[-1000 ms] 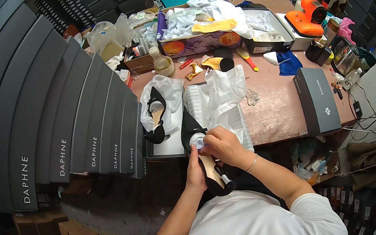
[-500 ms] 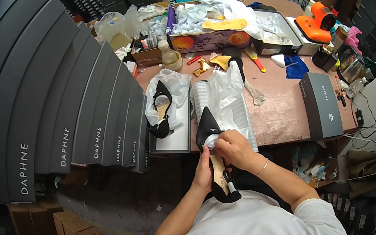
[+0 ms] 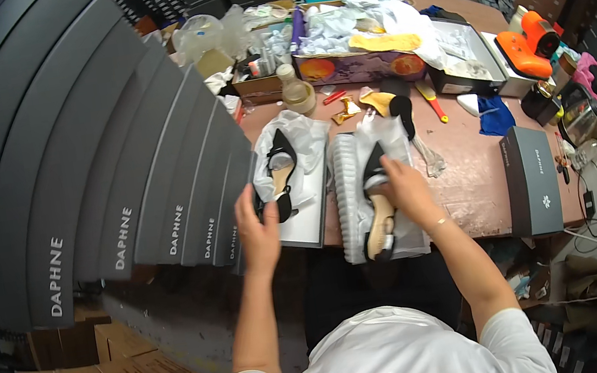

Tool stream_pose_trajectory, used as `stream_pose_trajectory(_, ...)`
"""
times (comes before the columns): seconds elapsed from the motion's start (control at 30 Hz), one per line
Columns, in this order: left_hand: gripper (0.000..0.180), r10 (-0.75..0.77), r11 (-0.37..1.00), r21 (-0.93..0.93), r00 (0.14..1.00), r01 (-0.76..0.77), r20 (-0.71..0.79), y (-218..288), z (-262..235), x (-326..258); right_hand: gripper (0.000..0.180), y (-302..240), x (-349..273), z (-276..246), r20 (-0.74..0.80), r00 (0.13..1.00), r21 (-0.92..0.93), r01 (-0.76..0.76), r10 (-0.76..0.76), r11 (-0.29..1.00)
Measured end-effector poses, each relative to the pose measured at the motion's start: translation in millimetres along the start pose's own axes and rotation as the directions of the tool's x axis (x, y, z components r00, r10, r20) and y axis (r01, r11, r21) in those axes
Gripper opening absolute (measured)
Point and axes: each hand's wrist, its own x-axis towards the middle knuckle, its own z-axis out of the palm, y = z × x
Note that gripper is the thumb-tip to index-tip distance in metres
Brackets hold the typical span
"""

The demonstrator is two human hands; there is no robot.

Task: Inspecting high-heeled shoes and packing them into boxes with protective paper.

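Observation:
My right hand [image 3: 408, 189] grips a black pointed slingback shoe [image 3: 380, 224] near its toe. Tissue shows inside this shoe, and it lies over a ribbed white foam sheet [image 3: 344, 179] with white tissue paper [image 3: 383, 131] on top. To the left, the matching black shoe [image 3: 283, 159] rests on tissue in an open shoe box [image 3: 303, 230]. My left hand [image 3: 257, 231] is at that shoe's heel end, fingers stretched out and thumb apart, holding nothing. Whether its thumb touches the heel I cannot tell.
Stacked dark grey shoe boxes [image 3: 78, 158] rise at the left. A closed grey box [image 3: 532, 182] stands at the table's right. Behind are a glue jar [image 3: 295, 94], a yellow-and-red-handled tool [image 3: 431, 101], a carton of crumpled paper [image 3: 357, 62] and an orange heat tool [image 3: 525, 52].
My right hand has carried the shoe from close to my body forward onto the foam sheet. My left hand has let go of it and moved left to the boxed shoe.

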Motion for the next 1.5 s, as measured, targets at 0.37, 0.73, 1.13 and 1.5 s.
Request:
stream_pose_trajectory(0.37, 0.041, 0.406, 0.886, 0.014, 0.789, -0.464, 0.462, -44, 45, 20, 0.032, -1, -36, 4, 0.422, 0.747, -0.062, 0.589, -0.514, 0.805)
stream_pose_trajectory(0.73, 0.041, 0.421, 0.907, -0.200, 0.814, -0.370, 0.400, -22, 53, 86, 0.025, 12, -14, 19, 0.627, 0.659, 0.059, 0.492, -0.415, 0.869)
stream_pose_trajectory(1.13, 0.030, 0.143, 0.495, -0.808, 0.888, 0.318, 0.437, 63, -5, 53, 0.034, 12, 34, -78, 0.394, 0.919, 0.727, -0.318, 0.009, 0.608)
stream_pose_trajectory(1.5, 0.039, 0.146, 0.132, -0.560, 0.542, 0.818, 0.827, 106, -5, -31, 0.042, -55, -71, -89, 0.490, 0.866, 0.866, -0.497, -0.104, -0.058)
